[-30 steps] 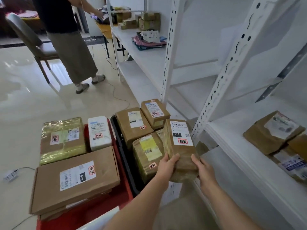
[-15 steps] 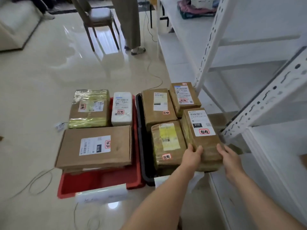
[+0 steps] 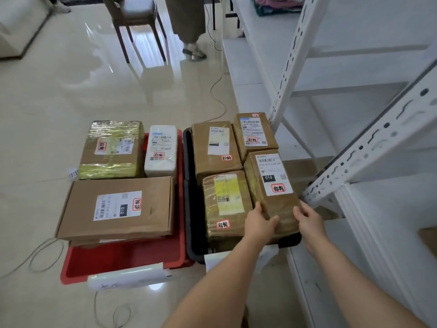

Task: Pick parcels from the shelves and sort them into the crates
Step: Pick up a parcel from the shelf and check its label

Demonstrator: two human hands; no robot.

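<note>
A brown taped parcel (image 3: 272,185) with a white "010" label lies at the front right of the black crate (image 3: 189,209). My left hand (image 3: 259,223) grips its near left corner, thumb over the top. My right hand (image 3: 307,218) holds its near right edge. Three other brown parcels (image 3: 216,150) fill the rest of the black crate. To its left stands the red crate (image 3: 123,261), loaded with a large flat carton (image 3: 115,209), a parcel wrapped in yellow tape (image 3: 111,150) and a white parcel (image 3: 162,153).
White metal shelving (image 3: 354,143) runs along the right, its post close to the black crate. A cable (image 3: 217,91) trails over the glossy floor. A chair (image 3: 137,22) and a standing person's legs (image 3: 189,27) are at the back.
The held parcel has come down from a tilted, raised position and now lies flat in the black crate beside the others. The view has tipped down, away from the shelf parcels.
</note>
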